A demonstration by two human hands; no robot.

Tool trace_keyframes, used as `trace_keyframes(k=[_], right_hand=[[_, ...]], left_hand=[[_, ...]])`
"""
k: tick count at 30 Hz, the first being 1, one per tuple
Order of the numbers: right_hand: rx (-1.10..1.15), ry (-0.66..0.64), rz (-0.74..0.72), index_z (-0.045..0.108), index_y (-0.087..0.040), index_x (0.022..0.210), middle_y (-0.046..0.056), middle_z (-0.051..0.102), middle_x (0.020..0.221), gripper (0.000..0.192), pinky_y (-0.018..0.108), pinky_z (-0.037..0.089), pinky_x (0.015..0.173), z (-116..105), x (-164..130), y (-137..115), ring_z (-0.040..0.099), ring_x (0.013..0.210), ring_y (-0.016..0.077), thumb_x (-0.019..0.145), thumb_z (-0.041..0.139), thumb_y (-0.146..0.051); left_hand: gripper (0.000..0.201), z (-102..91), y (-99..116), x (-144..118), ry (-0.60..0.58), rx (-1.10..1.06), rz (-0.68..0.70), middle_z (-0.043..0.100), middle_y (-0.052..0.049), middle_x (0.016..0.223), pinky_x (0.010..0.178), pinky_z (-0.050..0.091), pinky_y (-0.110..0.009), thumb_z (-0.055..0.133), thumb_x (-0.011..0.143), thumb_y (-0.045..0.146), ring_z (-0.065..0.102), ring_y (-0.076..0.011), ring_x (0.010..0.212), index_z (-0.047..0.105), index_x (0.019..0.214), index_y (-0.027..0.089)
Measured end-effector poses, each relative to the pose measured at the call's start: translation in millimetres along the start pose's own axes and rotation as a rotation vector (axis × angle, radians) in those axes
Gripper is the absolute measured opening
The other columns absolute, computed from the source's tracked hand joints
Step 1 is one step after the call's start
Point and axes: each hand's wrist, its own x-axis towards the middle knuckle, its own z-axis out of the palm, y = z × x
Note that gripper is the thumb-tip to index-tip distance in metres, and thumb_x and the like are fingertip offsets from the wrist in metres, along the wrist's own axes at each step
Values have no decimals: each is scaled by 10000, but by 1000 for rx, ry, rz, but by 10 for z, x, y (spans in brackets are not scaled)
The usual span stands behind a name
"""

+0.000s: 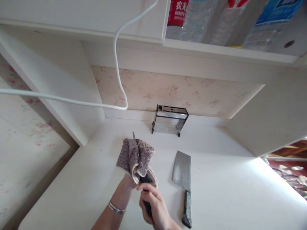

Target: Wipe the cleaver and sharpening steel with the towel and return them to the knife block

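Note:
My left hand (127, 185) is wrapped in a grey-brown cloth (134, 156) that is folded around the blade of a knife (133, 135), whose thin tip pokes out beyond the cloth. My right hand (153, 201) grips that knife's black handle (146, 207). A silver bracelet (116, 208) sits on my left wrist. A cleaver (182, 171) with a black handle lies flat on the white counter (216, 191) just right of my hands.
A clear and black knife holder (169, 120) stands against the floral back wall. A white cable (117, 67) hangs from above. Water bottles (199, 19) sit on the upper shelf. White cabinet sides flank the counter.

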Motion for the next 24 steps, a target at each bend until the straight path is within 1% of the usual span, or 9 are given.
trace_keyframes(k=[5,8,11,13,14,16,18,21,24], right_hand=[[69,-1,-33,594,-147,895,-100,394,450,261,163,78,324,-69,-117,-16,149,351,22,691,608,-310],[39,-8,-9,626,-128,926,-113,352,407,329,179,96,330,-149,-262,27,143,333,31,673,633,-340],[-70,37,3,673,-115,1012,-99,345,425,392,186,168,372,-267,-509,36,217,358,48,695,614,-339],[-242,111,-18,698,-148,1091,-48,444,534,408,194,272,434,-365,-702,-6,345,435,68,742,610,-339],[-373,126,-51,707,-179,1118,-14,503,624,397,206,324,472,-419,-793,-41,413,493,84,771,611,-348],[-663,99,-188,738,-241,1087,41,558,797,318,240,403,549,-524,-940,-130,508,612,122,838,592,-376],[-889,46,-387,767,-259,999,66,558,849,289,262,437,594,-610,-1026,-228,545,678,148,910,520,-380],[-1137,93,-619,758,-249,989,81,537,853,346,267,451,612,-654,-1036,-368,551,701,155,967,414,-281],[-1468,190,-656,721,-225,1016,84,518,890,374,263,448,582,-533,-901,-465,537,657,146,932,368,-134]], left_hand=[[230,-30,217,112,13,-126,31,696,-22,640,595,532,-288,692,786,349,651,-178,595,680,674,149],[199,33,468,135,30,-168,51,701,-37,632,559,538,-292,708,738,344,656,-194,580,692,672,157],[222,80,702,163,87,-191,89,706,-62,638,543,558,-352,707,723,370,661,-230,568,686,662,158],[279,82,852,201,160,-201,173,706,-79,633,545,567,-393,626,801,397,664,-250,561,684,675,155],[308,77,931,219,215,-209,259,714,-79,652,584,578,-402,562,851,402,677,-252,593,691,708,161],[337,68,1099,233,331,-228,479,744,-56,748,737,588,-382,457,923,397,708,-229,744,706,822,194],[306,74,1240,188,416,-242,644,761,-25,903,908,541,-359,440,943,392,696,-194,949,698,969,229],[352,122,1251,9,549,-299,619,741,-23,1065,1051,444,-415,444,938,475,624,-199,1141,668,1098,256],[396,208,934,-191,636,-342,497,731,-21,1105,1081,406,-484,407,934,529,589,-228,1200,660,1138,302]])
